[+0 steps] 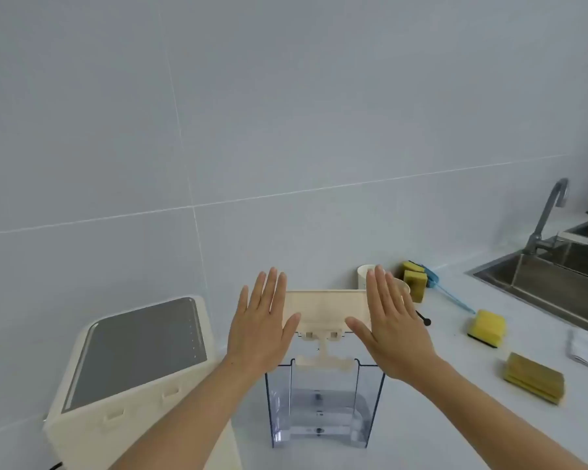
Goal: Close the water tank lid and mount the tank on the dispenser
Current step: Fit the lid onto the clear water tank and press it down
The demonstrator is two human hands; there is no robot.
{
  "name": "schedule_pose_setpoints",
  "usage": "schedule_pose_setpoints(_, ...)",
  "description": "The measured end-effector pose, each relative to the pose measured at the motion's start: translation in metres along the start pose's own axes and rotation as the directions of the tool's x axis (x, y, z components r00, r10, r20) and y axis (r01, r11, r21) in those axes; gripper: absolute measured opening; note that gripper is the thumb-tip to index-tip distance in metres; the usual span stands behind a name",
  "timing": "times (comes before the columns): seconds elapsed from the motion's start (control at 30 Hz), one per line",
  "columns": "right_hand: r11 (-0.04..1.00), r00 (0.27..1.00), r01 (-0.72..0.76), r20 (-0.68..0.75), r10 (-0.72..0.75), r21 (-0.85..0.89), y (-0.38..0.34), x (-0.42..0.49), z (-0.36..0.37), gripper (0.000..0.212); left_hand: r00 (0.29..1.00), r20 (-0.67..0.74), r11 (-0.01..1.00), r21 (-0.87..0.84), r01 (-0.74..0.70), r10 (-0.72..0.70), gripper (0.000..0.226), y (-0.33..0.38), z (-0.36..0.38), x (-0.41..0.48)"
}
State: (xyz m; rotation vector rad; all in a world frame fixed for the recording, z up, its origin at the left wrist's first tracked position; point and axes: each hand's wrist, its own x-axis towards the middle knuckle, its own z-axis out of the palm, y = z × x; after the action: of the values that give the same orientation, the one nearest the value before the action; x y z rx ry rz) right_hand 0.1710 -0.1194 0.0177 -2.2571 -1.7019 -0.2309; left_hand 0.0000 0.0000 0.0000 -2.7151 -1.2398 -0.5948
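Observation:
A clear blue-tinted water tank (323, 408) stands upright on the white counter, in front of me. Its cream lid (326, 307) is hinged at the near rim and stands open, tilted up and away. My left hand (262, 327) is spread flat at the lid's left edge, fingers apart, holding nothing. My right hand (391, 327) is spread flat at the lid's right edge, equally empty. Whether the palms touch the lid I cannot tell. The cream dispenser (133, 378), with a grey top panel, stands to the left of the tank.
Behind the lid stand paper cups (365, 276). Yellow sponges (414, 279) and a blue brush (448, 293) lie at the back right; more sponges (486, 329) (533, 378) lie to the right. A steel sink (550, 283) with a tap (547, 218) is at far right. A tiled wall runs behind.

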Motion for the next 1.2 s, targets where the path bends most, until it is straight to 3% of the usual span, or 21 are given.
schedule_pose_setpoints(0.03,0.999,1.0,-0.027,0.015,0.027,0.025,-0.001,0.0,-0.001,0.093,0.997,-0.077,1.0,0.011,-0.012,0.013,0.08,-0.004,0.007,0.003)
schedule_pose_setpoints(0.1,0.998,0.999,-0.037,0.011,0.036,0.046,0.0,0.004,0.0,0.092,1.0,0.008,1.0,-0.01,-0.01,0.01,0.087,-0.003,0.006,0.002)
schedule_pose_setpoints(0.2,0.988,0.995,-0.091,0.042,0.086,0.124,0.001,0.013,0.0,0.077,0.988,0.143,0.996,-0.058,0.072,-0.064,0.067,-0.002,0.003,0.014)
schedule_pose_setpoints(0.3,0.951,0.983,-0.168,0.111,0.144,0.258,0.004,0.026,0.003,0.076,0.964,0.223,0.974,-0.133,0.181,-0.148,0.06,-0.003,-0.002,0.025)
schedule_pose_setpoints(0.6,0.689,0.887,-0.459,0.339,0.315,0.561,0.011,0.056,0.015,0.069,0.865,0.356,0.871,-0.211,0.445,-0.355,0.051,-0.015,0.013,0.058)
schedule_pose_setpoints(0.83,0.592,0.853,-0.522,0.371,0.367,0.614,0.012,0.062,0.017,0.067,0.886,0.314,0.871,-0.248,0.424,-0.342,0.043,-0.016,0.016,0.063)
schedule_pose_setpoints(1.03,0.554,0.851,-0.522,0.35,0.392,0.649,0.011,0.058,0.013,0.059,0.906,0.287,0.833,-0.376,0.406,-0.312,0.03,-0.017,0.015,0.06)
schedule_pose_setpoints(1.2,0.601,0.875,-0.478,0.283,0.393,0.641,0.009,0.047,0.008,0.043,0.924,0.252,0.795,-0.476,0.377,-0.288,0.026,-0.016,0.009,0.048)
